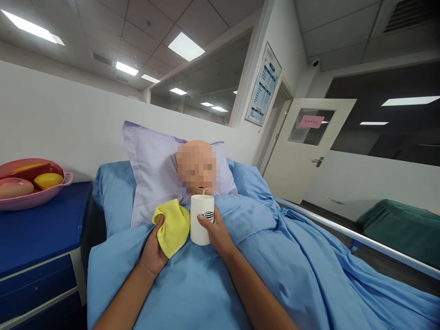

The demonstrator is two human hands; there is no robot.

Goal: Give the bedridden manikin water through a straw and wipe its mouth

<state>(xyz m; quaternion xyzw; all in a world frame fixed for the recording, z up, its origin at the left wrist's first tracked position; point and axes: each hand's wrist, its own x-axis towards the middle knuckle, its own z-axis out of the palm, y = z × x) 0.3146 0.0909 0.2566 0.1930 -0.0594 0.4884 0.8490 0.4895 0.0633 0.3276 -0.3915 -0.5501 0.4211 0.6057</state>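
- A hospital-style ward room, apparently one for care training;
- a bed (192,293) with blue covers (309,275), a lilac pillow (151,165) and a pale side rail (364,237);
- on the pillow, what looks like a manikin's head (196,167), which suggests practice;
- a blue bedside cabinet (44,233) with drawers (37,288), just beside the bed;
- a framed notice (264,87) on the wall (292,50), and a door (292,165) with a pink sign (311,121) on its glass;
- panel lights (186,46) in a tiled ceiling (147,25)
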